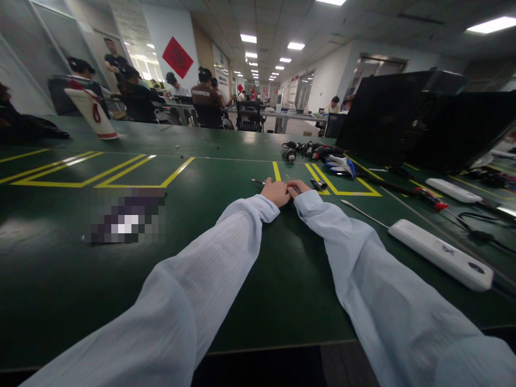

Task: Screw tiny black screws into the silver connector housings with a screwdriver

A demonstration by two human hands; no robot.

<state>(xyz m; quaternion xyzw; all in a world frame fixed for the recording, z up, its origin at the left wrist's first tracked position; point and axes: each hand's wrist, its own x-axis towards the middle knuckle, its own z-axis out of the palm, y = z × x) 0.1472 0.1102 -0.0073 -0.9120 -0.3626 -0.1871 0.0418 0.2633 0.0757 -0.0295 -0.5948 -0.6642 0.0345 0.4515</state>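
My left hand point(276, 193) rests on the green table with its fingers curled closed. A thin dark metallic piece point(258, 181) juts out at its left; whether the hand grips it I cannot tell. My right hand point(299, 188) touches the left one, its fingers pinched together around something small and dark. A fine thin tip shows just above them, but the item itself is mostly hidden. Just right of the right hand lies a metal cylindrical connector point(320, 185) on the table.
A white power strip point(441, 252) lies at right, near a red-and-black-handled tool point(430, 198). Behind my hands are cabled metal connectors point(300, 150), a blue-white glove point(341, 165) and a black case point(382, 118). A white cup point(92, 113) stands far left, a pixelated object point(127, 215) nearer. People sit beyond.
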